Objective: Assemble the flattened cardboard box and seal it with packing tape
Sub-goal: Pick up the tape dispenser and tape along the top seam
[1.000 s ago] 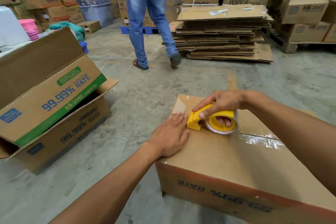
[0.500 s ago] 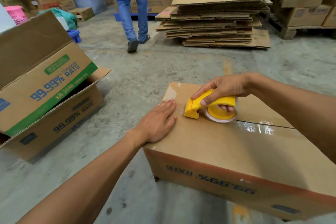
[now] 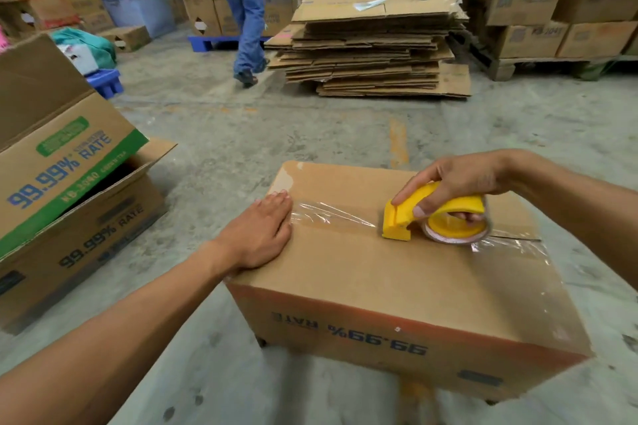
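Closed cardboard box [image 3: 397, 279] sits on concrete floor [image 3: 241, 134], print upside down twd camera. L hand [image 3: 257, 235] lies flat on box top near its left edge, fingers [image 3: 276, 203] straight & pressed together, tips on end of clear tape strip [image 3: 331, 216]. R hand [image 3: 455, 186] grips yellow tape dispenser [image 3: 431, 214] over centre seam, fingers curled thru the roll, index along the top. Open box [image 3: 69, 183] at left; flattened cardboard stack [image 3: 373, 45] beyond, w/ a person [image 3: 241, 0] in jeans beside it.

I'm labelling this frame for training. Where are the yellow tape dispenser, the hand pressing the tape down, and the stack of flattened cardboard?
Yellow plastic tape dispenser [image 3: 445, 209]: head view, curved handle.
Left hand [image 3: 257, 236]: head view, back of hand.
Stack of flattened cardboard [image 3: 373, 45]: head view, front edge.
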Motion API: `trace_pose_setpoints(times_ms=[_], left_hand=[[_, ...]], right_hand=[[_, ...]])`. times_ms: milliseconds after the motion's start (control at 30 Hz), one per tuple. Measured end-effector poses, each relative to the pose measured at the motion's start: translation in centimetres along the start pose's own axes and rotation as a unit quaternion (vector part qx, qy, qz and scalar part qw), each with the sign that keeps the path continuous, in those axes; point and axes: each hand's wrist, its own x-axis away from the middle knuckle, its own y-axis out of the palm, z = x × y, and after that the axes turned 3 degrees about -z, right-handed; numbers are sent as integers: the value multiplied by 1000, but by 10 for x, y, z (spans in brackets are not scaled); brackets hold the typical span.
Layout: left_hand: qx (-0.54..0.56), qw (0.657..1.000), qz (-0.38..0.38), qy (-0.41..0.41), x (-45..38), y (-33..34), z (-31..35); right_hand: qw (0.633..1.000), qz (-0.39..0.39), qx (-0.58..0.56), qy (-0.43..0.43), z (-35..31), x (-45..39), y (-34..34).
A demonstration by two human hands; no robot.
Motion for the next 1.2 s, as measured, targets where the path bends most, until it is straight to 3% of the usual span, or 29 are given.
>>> trace_pose_setpoints(times_ms=[300, 600, 900, 1200], left_hand=[[3, 995, -18, 96, -42, 9, 117], [-5, 996, -8, 84, -45, 28, 116], [5, 996, -13, 83, -40, 25, 118], [17, 998, -31, 54, -45, 18, 155]], right_hand=[[1000, -5, 20, 15, 0, -8, -2], [999, -44, 12, 20, 12, -8, -13], [997, -33, -19, 65, 59, 53, -34], [997, 12, 22, 72, 46, 53, -24]])
